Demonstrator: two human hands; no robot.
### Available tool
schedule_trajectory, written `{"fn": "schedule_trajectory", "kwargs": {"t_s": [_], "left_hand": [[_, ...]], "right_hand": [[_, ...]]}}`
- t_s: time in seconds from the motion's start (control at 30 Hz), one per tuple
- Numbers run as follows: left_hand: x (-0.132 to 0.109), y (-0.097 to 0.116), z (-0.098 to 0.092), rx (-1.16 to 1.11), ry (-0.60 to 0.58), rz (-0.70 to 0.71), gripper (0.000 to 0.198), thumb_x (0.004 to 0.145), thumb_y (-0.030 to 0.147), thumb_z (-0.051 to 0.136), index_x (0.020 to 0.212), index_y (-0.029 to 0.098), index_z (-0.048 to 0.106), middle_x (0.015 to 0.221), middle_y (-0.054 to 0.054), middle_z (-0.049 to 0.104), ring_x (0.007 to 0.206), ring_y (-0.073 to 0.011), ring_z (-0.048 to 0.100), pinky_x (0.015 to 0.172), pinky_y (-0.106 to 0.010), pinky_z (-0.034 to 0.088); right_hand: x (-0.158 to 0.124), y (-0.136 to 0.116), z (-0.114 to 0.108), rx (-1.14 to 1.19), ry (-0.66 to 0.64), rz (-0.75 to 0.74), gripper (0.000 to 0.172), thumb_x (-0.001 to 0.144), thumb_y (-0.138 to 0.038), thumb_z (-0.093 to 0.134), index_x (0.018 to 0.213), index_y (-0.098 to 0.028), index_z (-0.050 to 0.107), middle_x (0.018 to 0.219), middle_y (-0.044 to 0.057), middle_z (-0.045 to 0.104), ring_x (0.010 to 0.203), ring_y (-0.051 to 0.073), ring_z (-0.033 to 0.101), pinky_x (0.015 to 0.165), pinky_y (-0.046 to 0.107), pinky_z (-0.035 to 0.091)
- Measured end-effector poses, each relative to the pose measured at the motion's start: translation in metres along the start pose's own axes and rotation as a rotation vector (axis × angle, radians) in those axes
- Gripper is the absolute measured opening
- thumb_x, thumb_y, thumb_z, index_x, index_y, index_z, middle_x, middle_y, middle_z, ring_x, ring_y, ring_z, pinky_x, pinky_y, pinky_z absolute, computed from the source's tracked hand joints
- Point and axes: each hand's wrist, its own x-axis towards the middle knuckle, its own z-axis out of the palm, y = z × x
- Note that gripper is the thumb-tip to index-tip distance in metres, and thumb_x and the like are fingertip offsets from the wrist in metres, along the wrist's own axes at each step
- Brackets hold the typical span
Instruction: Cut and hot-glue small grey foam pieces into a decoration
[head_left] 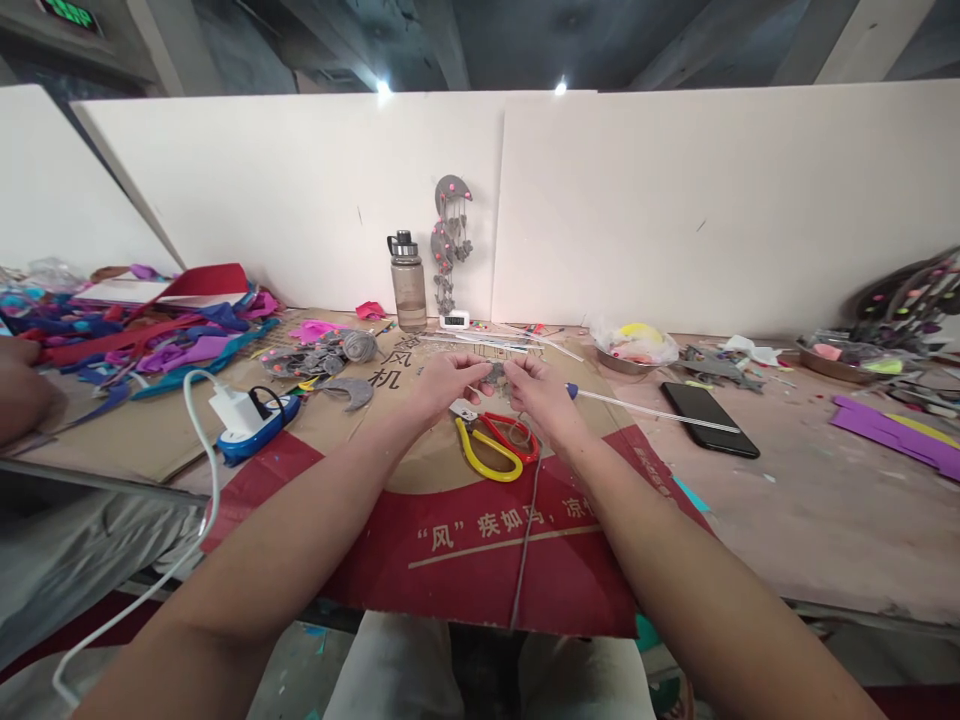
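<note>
Both of my hands meet over the middle of a flattened cardboard sheet [420, 470]. My left hand [442, 382] and my right hand [536, 385] pinch a small grey felt piece [495, 374] between their fingertips. A thin grey cord [527, 520] hangs from the hands toward me. Yellow-handled scissors [487, 455] and red-handled scissors [514, 432] lie just below the hands. A long thin rod with a blue end [645, 408] lies to the right of my right hand.
A black phone [709, 418] lies right. A blue power strip with a white charger [251, 420] sits left, cable trailing off the edge. Grey felt shapes [330, 360], coloured scraps [150, 330], a water bottle [407, 280], a hanging felt ornament [448, 240], a bowl [634, 350]. Another person's hand [19, 385] is far left.
</note>
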Motion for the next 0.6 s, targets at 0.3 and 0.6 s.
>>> {"fn": "schedule_trajectory", "kwargs": {"t_s": [0.3, 0.6], "left_hand": [[0.002, -0.001, -0.007, 0.052, 0.154, 0.086, 0.02, 0.074, 0.034, 0.068, 0.074, 0.015, 0.064, 0.063, -0.002, 0.062, 0.057, -0.0115, 0.06, 0.045, -0.019, 0.042], [0.003, 0.0, -0.004, -0.081, 0.128, 0.04, 0.021, 0.07, 0.032, 0.072, 0.07, 0.013, 0.062, 0.062, -0.001, 0.06, 0.057, -0.0124, 0.062, 0.047, -0.021, 0.043]], "right_hand": [[0.008, 0.01, -0.01, -0.168, -0.069, 0.014, 0.023, 0.077, -0.041, 0.058, 0.07, -0.021, 0.053, 0.062, -0.003, 0.05, 0.049, 0.009, 0.039, 0.043, 0.022, 0.03], [0.008, 0.011, -0.011, -0.284, -0.016, -0.115, 0.026, 0.074, -0.041, 0.061, 0.087, -0.019, 0.056, 0.067, -0.004, 0.052, 0.058, 0.01, 0.044, 0.055, 0.024, 0.036]]}}
